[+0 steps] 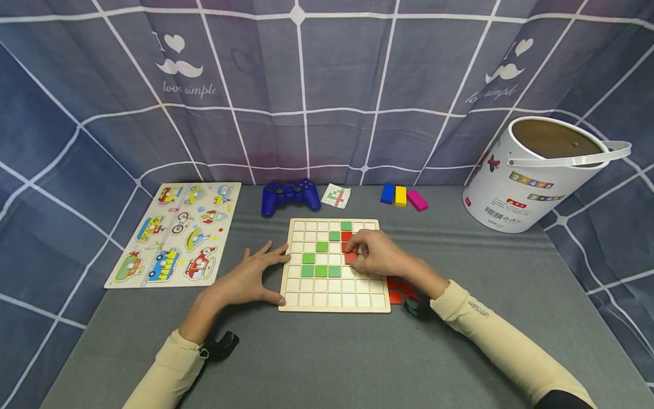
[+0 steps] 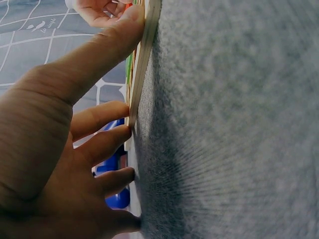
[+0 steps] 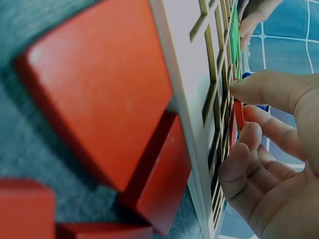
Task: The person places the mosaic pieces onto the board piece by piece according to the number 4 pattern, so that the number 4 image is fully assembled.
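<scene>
A wooden grid board (image 1: 334,305) lies in the middle of the grey table. Several green tiles (image 1: 321,271) fill some of its squares, and red tiles (image 1: 346,236) sit in the upper right part. My right hand (image 1: 379,254) is over the board's right side, pinching a red square tile (image 3: 239,113) between thumb and index finger, close over the grid. At the board's left edge my left hand (image 1: 249,278) touches the wood with spread fingers, its thumb (image 2: 132,20) on the near corner. Loose red tiles (image 3: 99,94) lie beside the board's right edge, partly under the right forearm.
Behind the board are a blue game controller (image 1: 290,196), a small pattern card (image 1: 336,196) and blue, yellow and pink blocks (image 1: 401,196). A picture puzzle board (image 1: 174,236) lies at left. A white bucket (image 1: 521,187) with a handle stands at the back right, near the curtain.
</scene>
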`<act>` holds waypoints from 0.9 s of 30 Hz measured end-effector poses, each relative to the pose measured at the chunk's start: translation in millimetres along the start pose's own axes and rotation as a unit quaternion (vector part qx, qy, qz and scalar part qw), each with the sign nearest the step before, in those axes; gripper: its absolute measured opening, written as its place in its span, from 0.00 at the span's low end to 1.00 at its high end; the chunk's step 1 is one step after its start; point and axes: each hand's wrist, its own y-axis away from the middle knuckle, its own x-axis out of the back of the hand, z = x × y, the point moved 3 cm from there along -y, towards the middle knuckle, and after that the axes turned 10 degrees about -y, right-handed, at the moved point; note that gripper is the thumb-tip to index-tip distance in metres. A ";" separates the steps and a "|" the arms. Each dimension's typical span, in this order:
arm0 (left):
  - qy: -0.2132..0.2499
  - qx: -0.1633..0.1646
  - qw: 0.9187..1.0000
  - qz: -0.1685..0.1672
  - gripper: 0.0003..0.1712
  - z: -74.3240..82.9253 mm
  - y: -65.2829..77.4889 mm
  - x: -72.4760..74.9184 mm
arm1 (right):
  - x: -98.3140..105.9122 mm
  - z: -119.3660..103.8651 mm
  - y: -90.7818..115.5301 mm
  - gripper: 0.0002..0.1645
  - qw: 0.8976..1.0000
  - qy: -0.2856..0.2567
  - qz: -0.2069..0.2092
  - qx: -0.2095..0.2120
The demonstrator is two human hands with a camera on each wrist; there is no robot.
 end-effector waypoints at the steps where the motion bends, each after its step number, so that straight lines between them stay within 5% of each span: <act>1: 0.000 0.000 1.000 0.001 0.58 -0.1 0.1 -0.1 | -0.4 -0.8 -0.7 0.12 1.000 0.004 -0.002 0.000; 15: 0.003 -0.001 1.000 0.003 0.57 1.4 0.6 0.3 | -1.4 -4.8 -0.5 0.15 1.000 0.024 -0.010 -0.017; 27: 0.001 0.003 1.000 -0.001 0.57 0.7 0.5 0.8 | 27.2 0.2 46.5 0.16 0.999 0.009 0.016 -0.044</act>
